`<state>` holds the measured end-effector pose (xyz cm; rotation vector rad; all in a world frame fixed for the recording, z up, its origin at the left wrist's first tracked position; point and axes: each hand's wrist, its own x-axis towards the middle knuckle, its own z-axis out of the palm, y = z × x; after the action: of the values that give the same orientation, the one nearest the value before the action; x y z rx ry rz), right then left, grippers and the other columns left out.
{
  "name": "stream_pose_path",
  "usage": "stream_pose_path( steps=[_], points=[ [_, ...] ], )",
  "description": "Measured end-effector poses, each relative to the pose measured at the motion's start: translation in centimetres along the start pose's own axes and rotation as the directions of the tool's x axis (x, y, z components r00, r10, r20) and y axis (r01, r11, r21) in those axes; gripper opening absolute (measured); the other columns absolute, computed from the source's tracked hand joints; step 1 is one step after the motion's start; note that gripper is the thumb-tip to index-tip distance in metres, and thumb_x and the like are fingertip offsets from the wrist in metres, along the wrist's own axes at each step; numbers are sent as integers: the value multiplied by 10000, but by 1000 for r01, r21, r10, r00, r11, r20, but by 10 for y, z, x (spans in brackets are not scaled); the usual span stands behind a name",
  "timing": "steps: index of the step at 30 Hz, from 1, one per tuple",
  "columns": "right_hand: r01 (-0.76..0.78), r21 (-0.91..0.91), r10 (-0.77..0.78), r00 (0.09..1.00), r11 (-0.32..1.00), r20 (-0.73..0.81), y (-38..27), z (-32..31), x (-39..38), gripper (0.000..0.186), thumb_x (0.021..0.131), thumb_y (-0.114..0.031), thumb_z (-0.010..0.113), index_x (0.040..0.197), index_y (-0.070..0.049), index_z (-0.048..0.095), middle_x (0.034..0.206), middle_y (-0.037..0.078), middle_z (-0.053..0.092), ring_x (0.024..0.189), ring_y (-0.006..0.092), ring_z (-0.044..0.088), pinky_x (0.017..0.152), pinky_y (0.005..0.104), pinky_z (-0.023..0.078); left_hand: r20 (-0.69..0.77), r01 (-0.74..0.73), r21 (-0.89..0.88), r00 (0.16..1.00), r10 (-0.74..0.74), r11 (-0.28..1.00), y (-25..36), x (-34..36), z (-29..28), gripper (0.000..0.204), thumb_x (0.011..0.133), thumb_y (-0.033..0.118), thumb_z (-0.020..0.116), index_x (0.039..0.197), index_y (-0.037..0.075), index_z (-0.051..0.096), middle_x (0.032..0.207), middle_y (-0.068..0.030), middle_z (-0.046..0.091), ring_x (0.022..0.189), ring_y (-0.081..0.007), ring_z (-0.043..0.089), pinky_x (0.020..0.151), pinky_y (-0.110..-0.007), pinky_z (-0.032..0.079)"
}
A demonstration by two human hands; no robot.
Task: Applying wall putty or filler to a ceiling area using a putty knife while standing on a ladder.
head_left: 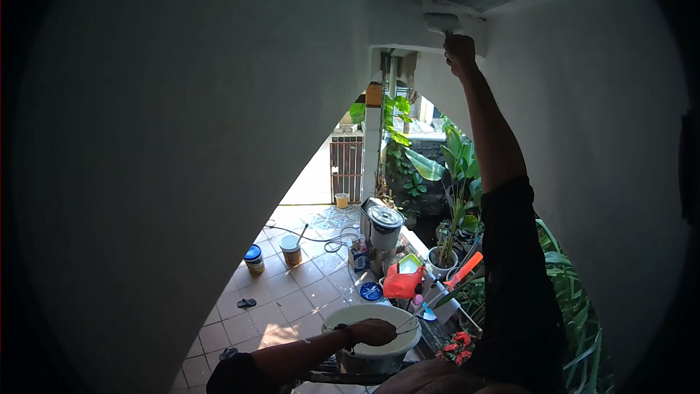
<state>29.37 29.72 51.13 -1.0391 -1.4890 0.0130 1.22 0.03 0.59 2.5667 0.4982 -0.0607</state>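
Observation:
Up at the white-painted beam [402, 25] under the roof, my raised right hand [459, 52] is closed round the handle of a paint roller [443, 23]. Its wide pale head lies against the beam. Lower down, my left hand [373, 332] is closed over the mouth of a bucket [379, 362] of whitish paint, and a thin wire bucket handle [408, 323] runs from the fist toward the rim. A dark band circles my left wrist. The bucket is close in front of my body, beside a dark bar [343, 377].
Tall pale walls [219, 87] stand on both sides. Below, the tiled floor [292, 295] holds a blue-lidded tub [254, 257], an open pot with a stick [290, 249], a sandal [247, 303], a hose [321, 239], a lidded bin [385, 222] and a red bag [403, 279]. Plants [456, 157] grow right.

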Motion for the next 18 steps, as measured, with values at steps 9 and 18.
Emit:
stream_pose_path(
  steps=[9,18],
  points=[
    [-42,474,91,993,879,-81,-42,-3,-4,151,793,-100,540,645,-100,510,509,-9,423,396,118,403,372,290,303,33,71,5,997,-71,997,-1,-4,5,313,916,236,380,866,10,590,881,-169,601,807,-309,562,753,-419,427],
    [-108,539,227,961,835,-159,-105,-85,-192,86,807,-72,538,843,-25,599,679,13,512,489,48,382,366,192,239,-43,23,175,999,-16,984,-2,-4,13,308,896,226,401,853,3,610,882,-171,627,812,-335,600,760,-433,471]
  ],
)
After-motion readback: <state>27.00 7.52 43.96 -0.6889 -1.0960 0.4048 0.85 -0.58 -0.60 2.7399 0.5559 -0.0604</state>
